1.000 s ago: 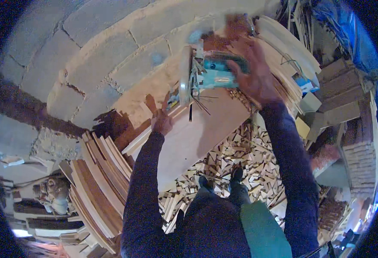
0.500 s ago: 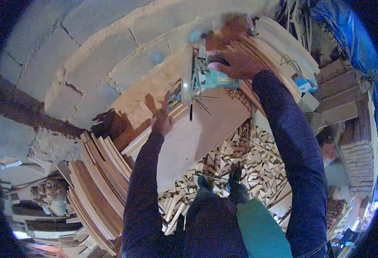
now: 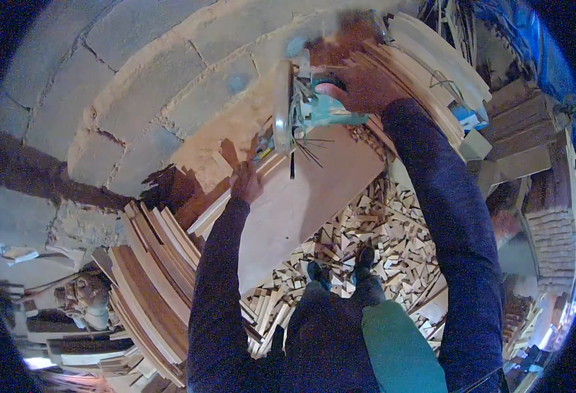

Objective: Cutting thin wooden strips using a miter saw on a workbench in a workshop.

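Observation:
A teal miter saw with a shiny rounded blade guard stands over a pale board. My right hand is closed around the saw's dark handle, its thumb toward the blade. To the left of the blade, my left hand grips a long, light wooden strip that runs up toward the saw. Its fingers reach over the strip's far side, partly in shadow. Thin slivers of wood stick out below the blade. The blade's contact with the strip cannot be made out.
Small wood offcuts cover the floor around my feet. Long curved-looking planks are stacked at the left, with more boards at the far right. A block wall rises behind the saw. Blue sheeting hangs at the upper right.
My left hand's fingers are drawn closer together on the strip. My right hand stays on the saw handle, and the saw appears only slightly shifted as the view moves.

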The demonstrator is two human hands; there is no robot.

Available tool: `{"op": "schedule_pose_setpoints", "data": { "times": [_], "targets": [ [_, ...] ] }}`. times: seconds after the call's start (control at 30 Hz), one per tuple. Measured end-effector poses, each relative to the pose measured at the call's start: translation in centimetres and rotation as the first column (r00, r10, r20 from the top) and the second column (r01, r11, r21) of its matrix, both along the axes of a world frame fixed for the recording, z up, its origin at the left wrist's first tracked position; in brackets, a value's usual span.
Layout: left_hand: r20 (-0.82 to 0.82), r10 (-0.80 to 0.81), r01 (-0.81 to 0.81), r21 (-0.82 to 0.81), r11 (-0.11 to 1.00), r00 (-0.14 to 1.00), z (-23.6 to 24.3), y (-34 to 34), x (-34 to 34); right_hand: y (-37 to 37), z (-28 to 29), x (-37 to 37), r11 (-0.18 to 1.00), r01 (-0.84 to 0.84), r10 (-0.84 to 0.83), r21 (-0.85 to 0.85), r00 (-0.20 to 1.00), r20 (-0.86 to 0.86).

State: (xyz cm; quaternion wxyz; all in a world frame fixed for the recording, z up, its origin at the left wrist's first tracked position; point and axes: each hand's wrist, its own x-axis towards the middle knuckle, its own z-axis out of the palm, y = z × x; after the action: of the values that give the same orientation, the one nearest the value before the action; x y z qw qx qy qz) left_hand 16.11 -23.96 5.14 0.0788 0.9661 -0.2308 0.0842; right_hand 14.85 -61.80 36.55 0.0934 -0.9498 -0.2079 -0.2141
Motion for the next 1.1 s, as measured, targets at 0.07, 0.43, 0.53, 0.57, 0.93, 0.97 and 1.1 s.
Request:
{"op": "schedule_pose_setpoints", "data": {
  "times": [0.07,0.43,0.53,0.57,0.93,0.97,1.1],
  "targets": [
    [0.039,-0.037,0.037,-0.006,0.999,0.999,-0.1,0.1,0.3,0.2,0.0,-0.1,0.994,0.044,-0.027,0.095,0.985,-0.173],
    [0.090,-0.112,0.115,-0.031,0.993,0.990,-2.4,0.7,1.2,2.5,-4.1,-5.4,0.982,-0.037,0.050,0.185,0.997,-0.066],
    [0.103,-0.118,0.124,-0.051,0.991,0.988,-2.4,0.7,1.2,2.9,-5.4,-6.9,0.988,-0.047,0.040,0.145,0.998,0.054],
    [0.106,-0.120,0.126,-0.057,0.990,0.987,-2.4,0.7,1.2,3.0,-5.8,-7.1,0.991,-0.065,0.049,0.113,0.989,0.143],
    [0.128,-0.134,0.148,-0.101,0.984,0.983,-2.0,0.8,1.2,3.3,-8.3,-8.7,0.999,0.027,-0.029,0.030,0.995,0.091],
    [0.133,-0.136,0.150,-0.106,0.983,0.982,-2.0,0.9,1.3,3.0,-8.1,-8.4,0.999,0.040,-0.041,0.017,0.996,0.085],
    [0.195,-0.177,0.201,-0.111,0.973,0.965,-2.1,0.9,1.2,1.4,-6.6,-5.0,0.992,0.038,-0.015,-0.119,0.982,0.190]
  ]
}}
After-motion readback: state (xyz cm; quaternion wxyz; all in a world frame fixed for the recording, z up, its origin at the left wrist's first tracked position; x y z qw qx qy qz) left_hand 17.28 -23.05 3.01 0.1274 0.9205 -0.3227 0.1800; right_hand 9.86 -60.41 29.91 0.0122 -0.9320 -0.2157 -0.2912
